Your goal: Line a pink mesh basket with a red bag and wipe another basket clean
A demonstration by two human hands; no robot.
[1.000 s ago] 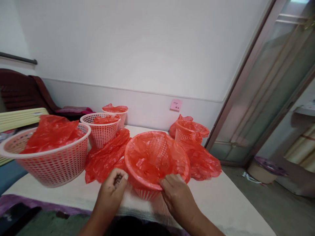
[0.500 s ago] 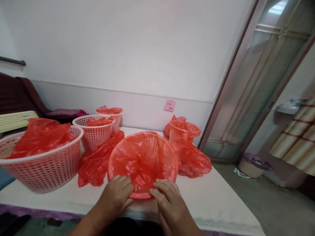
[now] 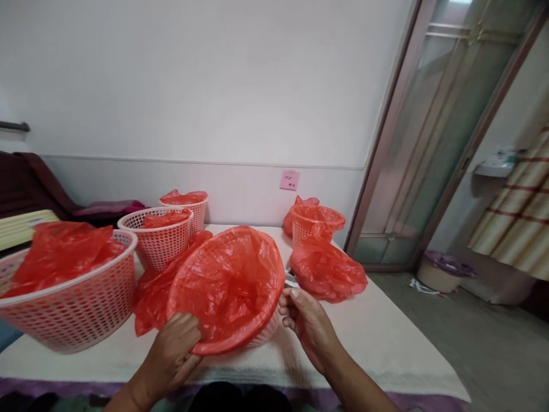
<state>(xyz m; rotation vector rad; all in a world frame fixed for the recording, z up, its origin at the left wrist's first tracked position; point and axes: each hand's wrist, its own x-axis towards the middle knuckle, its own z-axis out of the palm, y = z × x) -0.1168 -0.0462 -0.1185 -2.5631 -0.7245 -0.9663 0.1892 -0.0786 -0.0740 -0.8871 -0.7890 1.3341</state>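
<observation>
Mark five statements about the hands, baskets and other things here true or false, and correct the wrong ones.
1. The left hand grips the front basket at its near edge. True.
2. The right hand is inside the front basket. False: the right hand is outside it, by its right side.
3. The note is green. False: the note is pink.
4. A purple bag hangs over the bin's edge. True.
5. The leftmost basket holds red plastic. True.

A striped curtain point(image 3: 512, 234), a glazed door point(image 3: 433, 154), a lined bin point(image 3: 434, 277), a dark red chair point(image 3: 36, 183) and a cloth-covered table point(image 3: 381, 343) mark what I, watching remotely, take for a plain, white-walled room at home.
</observation>
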